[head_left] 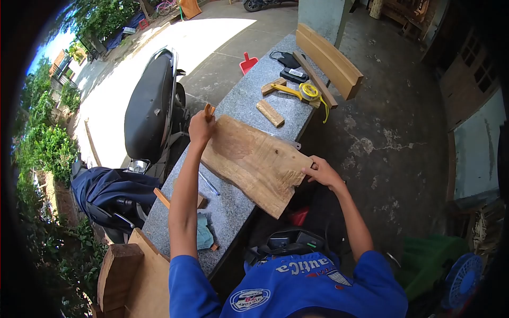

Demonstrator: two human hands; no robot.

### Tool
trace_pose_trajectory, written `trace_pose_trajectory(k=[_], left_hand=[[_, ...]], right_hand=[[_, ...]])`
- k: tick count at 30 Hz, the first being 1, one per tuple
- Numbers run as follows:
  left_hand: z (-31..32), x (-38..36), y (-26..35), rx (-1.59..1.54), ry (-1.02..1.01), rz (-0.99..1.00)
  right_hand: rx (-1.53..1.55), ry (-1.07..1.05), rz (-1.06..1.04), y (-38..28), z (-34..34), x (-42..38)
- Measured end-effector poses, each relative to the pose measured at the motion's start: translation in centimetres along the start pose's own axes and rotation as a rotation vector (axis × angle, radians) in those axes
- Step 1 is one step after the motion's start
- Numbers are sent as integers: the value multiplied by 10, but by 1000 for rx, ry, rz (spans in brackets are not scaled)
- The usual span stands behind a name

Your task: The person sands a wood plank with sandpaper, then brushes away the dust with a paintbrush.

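Observation:
A slab of wood point(254, 164) with a rough, wavy edge and a smooth hollow lies tilted across the grey stone bench point(233, 212), its near end jutting past the edge. My right hand point(322, 174) grips the slab's right end, thumb on top. At the slab's far left corner, my left hand point(201, 129) is closed around a small orange-brown piece point(210, 109); I cannot tell what kind it is. A metal strip point(283, 139) shows from under the slab's far side. A pen point(209, 184) rests just left of the slab.
Farther along the bench are a short wood block point(270, 114), a yellow tape roll point(308, 91), a black case point(294, 75) and long timber beams point(328, 61). A motorbike seat point(151, 106) stands close on the left. Nearer lies a teal cloth point(204, 233).

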State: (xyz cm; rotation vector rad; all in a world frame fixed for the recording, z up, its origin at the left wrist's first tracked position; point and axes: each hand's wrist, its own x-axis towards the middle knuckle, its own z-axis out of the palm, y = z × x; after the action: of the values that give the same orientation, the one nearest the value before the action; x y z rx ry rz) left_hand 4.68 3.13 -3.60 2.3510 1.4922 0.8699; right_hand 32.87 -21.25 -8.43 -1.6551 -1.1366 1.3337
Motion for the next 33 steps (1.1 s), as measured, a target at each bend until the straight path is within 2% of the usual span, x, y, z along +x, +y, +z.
trace_pose_trajectory(k=[2, 3, 4, 6, 7, 8, 9, 11, 13, 15, 16, 17, 20, 23, 25, 27, 29, 30, 33], left_hand=[[-2, 7, 12, 42, 49, 168], [-1, 2, 23, 55, -9, 252], [6, -5, 31, -107, -210, 185], [23, -32, 49, -329, -419, 190], [21, -46, 64, -672, -640, 114], [20, -59, 77, -802, -694, 141], [3, -67, 97, -755, -832, 54], [-2, -72, 99, -539, -851, 237], [13, -54, 66, -432, -739, 270], [22, -23, 23, -427, -283, 240], [20, -6, 4, -324, -76, 168], [8, 7, -5, -104, 1, 73], [-1, 20, -31, -129, -5, 120], [-3, -12, 4, -241, -210, 227], [-4, -42, 38, -281, -508, 400], [-7, -74, 73, -448, -909, 359], [-21, -91, 107, -740, -1099, 405], [-19, -93, 107, -728, -1184, 344], [1, -72, 54, -558, -902, 218]], right_hand=[[48, 33, -41, 9, 0, 5], [64, 41, -47, 8, -1, 6], [82, 46, -48, 9, 1, 5], [87, 44, -45, 11, 2, 3], [76, 38, -47, 11, 1, 4], [63, 31, -49, 10, 0, 5], [67, 30, -48, 10, 0, 5], [65, 21, -40, 9, 0, 4], [42, 5, -25, 9, -2, 4], [11, -1, -7, 4, -2, 3], [-5, 4, 7, -2, -2, -1], [-22, 10, 19, -6, -1, -2], [10, 20, -7, 2, 0, 0], [35, 21, -9, 6, 0, 2], [39, 37, -10, 1, 3, -1], [39, 48, -18, -1, 3, 0], [37, 48, -25, 1, 3, 0], [24, 47, -22, 0, 2, 0], [1, 53, -12, -3, 3, -2]])
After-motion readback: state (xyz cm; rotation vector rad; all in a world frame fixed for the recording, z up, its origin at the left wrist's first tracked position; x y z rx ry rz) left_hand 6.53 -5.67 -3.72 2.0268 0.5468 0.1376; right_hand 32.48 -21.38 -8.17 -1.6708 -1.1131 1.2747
